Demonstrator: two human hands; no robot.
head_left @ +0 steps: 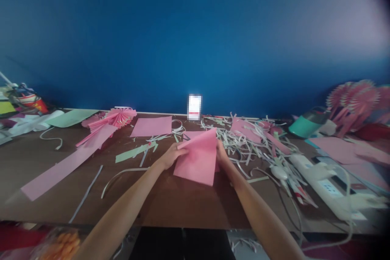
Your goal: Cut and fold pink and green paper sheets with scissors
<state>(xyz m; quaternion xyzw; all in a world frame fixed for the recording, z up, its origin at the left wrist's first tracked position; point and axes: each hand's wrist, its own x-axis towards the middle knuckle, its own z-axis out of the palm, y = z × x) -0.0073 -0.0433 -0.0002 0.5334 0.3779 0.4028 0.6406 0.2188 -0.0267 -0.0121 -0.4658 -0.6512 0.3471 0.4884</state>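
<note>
A sheet of pink paper [198, 158] is held up, tilted and curved, over the middle of the table. My left hand [173, 155] grips its left edge, thumb towards the sheet. At the opposite edge my right hand [222, 155] is closed on the paper, with most of its fingers hidden behind the sheet. Another piece of pink paper shows partly behind the held one. A flat pink sheet [152, 126] lies beyond my left hand. Close to my right hand spreads a tangle of white paper strips [240, 142].
Pink pleated paper fans [120, 118] and a long pink strip [70, 162] lie at left. A power strip [323, 187] with cables, a green container [306, 125] and more pink fans [356, 97] are at right. A blue partition [195, 40] rises behind the table.
</note>
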